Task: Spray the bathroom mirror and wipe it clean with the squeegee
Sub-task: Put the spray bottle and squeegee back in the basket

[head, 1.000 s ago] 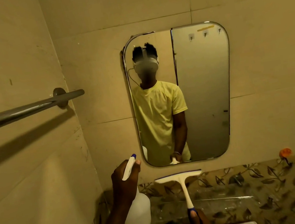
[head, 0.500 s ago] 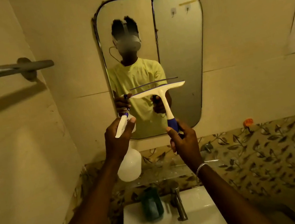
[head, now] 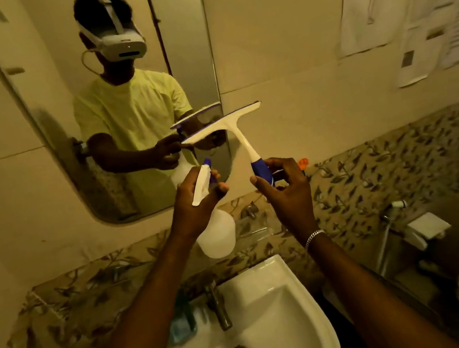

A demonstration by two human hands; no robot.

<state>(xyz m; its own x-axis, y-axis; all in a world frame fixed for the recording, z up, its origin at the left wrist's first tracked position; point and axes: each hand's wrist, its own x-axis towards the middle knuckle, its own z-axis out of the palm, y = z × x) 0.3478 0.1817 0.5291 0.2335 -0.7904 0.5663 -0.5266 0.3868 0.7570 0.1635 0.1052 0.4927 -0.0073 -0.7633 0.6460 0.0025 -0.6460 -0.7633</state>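
Mirror (head: 112,107): upper left of frame, on wall above basin (head: 269,301).
Left hand (head: 194,205): grip wrapped round spray bottle (head: 216,234), nozzle toward glass.
Right hand (head: 287,192): fingers pinching squeegee (head: 233,126) handle, blade raised centre frame.
Advice: mist evenly from top; keep blade clear of spray.

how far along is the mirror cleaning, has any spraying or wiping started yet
Done: both tools are picked up. In hand: the left hand holds the spray bottle, its nozzle toward the mirror; the right hand holds the squeegee by its blue grip. Left: no mist or streaks show on the glass, so spraying and wiping remain.
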